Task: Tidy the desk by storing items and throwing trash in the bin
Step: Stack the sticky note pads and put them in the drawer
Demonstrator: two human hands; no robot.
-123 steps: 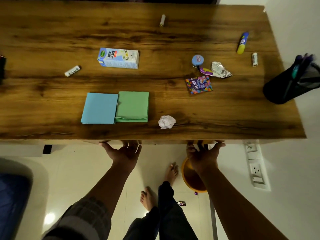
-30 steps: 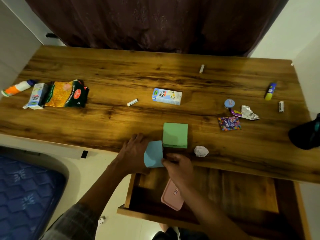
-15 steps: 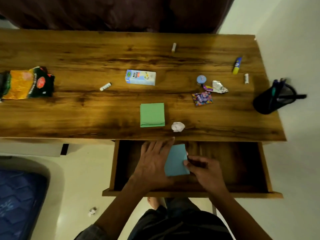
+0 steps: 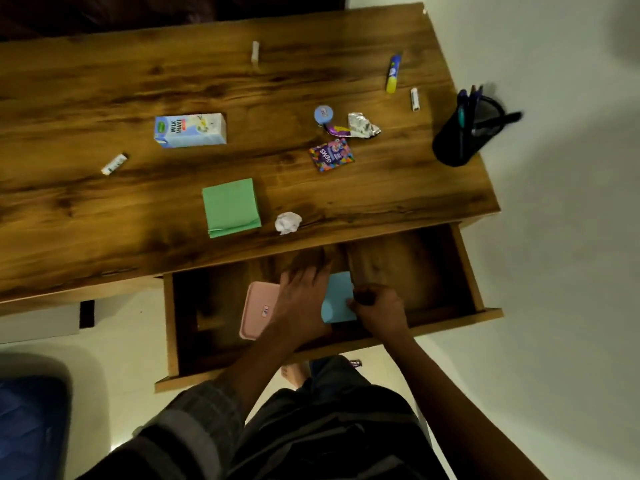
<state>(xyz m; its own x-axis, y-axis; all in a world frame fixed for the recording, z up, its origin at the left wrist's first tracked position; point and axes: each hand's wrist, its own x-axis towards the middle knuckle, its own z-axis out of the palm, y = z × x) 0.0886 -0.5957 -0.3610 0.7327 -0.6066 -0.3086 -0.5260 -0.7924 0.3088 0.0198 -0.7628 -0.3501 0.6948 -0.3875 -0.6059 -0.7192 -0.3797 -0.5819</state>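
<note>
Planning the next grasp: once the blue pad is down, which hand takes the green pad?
Left, probably. The left hand lies flat in the drawer, almost below the green pad; the right hand pinches the blue pad, farther right.

We see a brown wood-grain counter (image 4: 104, 98). On it lie a green pad (image 4: 231, 207), a white paper ball (image 4: 287, 222), a pale blue-and-white carton (image 4: 190, 130), a multicoloured packet (image 4: 331, 154), silver foil (image 4: 362, 125) and a blue-and-yellow stick (image 4: 393, 73). A black holder (image 4: 457, 140) stands there. In the brown drawer (image 4: 467, 265) lie a light blue pad (image 4: 341, 299) and a pink case (image 4: 258, 310).
</note>
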